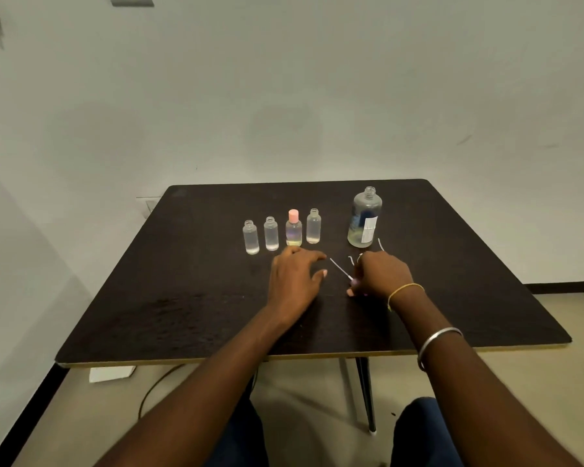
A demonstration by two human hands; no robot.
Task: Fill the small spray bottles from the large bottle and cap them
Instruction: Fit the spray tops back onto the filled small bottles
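Several small clear spray bottles stand in a row on the dark table (pixel 189 298). The two on the left (pixel 251 237) (pixel 271 233) and the rightmost one (pixel 313 226) are uncapped, each holding clear liquid. The third small bottle (pixel 294 228) wears a pink cap. Right of the row stands the large bottle (pixel 364 217), uncapped, with a little liquid at its bottom. My left hand (pixel 294 281) rests open on the table just in front of the small bottles. My right hand (pixel 381 276) is curled around a spray cap whose white dip tube (pixel 340 268) sticks out to the left.
Two more white dip tubes (pixel 350 260) (pixel 380 244) lie on the table between my right hand and the large bottle. The wall is close behind the table. Below the table's front edge are a cable and a white box on the floor.
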